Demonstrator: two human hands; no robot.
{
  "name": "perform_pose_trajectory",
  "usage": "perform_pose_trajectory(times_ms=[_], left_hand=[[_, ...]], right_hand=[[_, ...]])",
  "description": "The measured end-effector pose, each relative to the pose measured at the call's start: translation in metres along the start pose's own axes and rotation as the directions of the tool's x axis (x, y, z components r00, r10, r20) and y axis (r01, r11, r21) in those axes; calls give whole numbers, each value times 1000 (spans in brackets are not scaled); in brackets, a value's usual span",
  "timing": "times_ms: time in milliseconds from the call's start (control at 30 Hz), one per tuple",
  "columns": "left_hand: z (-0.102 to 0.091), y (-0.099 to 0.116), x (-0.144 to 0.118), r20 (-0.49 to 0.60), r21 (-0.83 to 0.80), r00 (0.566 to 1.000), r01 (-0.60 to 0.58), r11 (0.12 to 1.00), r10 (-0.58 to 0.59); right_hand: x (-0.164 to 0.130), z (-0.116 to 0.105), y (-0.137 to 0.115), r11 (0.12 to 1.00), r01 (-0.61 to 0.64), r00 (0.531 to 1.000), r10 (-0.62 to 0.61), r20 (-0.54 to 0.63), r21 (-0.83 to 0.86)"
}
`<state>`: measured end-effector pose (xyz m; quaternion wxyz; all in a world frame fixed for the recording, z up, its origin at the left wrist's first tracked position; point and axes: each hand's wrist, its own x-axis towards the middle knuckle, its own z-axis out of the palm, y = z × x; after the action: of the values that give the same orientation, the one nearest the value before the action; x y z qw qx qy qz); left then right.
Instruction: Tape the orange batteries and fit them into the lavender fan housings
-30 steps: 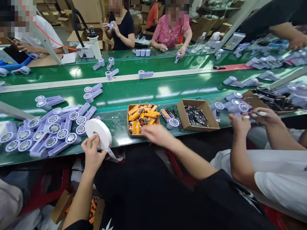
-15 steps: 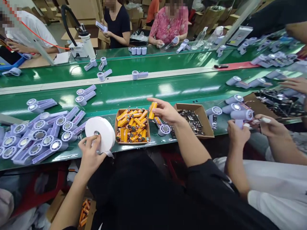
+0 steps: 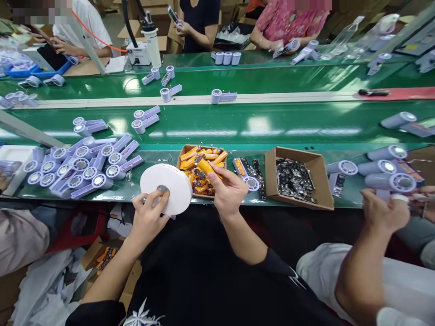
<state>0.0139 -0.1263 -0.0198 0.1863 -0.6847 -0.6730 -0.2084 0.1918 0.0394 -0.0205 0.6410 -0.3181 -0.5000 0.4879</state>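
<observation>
My left hand (image 3: 151, 215) is closed on a white roll of tape (image 3: 180, 188), with fingers at its centre hole. My right hand (image 3: 229, 190) pinches an orange battery (image 3: 204, 166) between thumb and fingers, just right of the roll. Behind the battery sits a small cardboard box of orange batteries (image 3: 190, 154), partly hidden by the roll and my right hand. To the right of that hand, a lilac handheld fan housing (image 3: 250, 183) lies on the green bench, beside dark circuit strips (image 3: 258, 179).
Many lilac fan housings (image 3: 81, 165) are heaped on the left. A cardboard box (image 3: 324, 194) of dark circuit boards stands right of centre. Further right, a co-worker's hand (image 3: 385, 210) holds a fan part. Beyond runs a green conveyor (image 3: 299, 117); people work across it.
My right hand has drawn the battery back toward me, close to the tape roll. The roll has turned more face-on in my left hand. The whole view has shifted.
</observation>
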Motion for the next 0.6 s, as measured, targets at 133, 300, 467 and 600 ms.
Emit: perform_pose_trajectory(times_ms=[133,300,467,600], left_hand=[[-2,-5,2,-14,63,1000,-24,998,25],[-16,-31,15,-1,133,990,-137,982,138],[-17,-32,21,48,139,988,-150,979,145],[0,3,-8,-13,124,1000,-3,992,5]], right_hand=[[-26,2,1,996,-34,996,40,74,-77],[16,-14,-6,912,-369,757,405,512,-176],[45,-5,-10,872,-441,572,454,683,-211],[17,16,-4,846,-531,816,495,298,49]])
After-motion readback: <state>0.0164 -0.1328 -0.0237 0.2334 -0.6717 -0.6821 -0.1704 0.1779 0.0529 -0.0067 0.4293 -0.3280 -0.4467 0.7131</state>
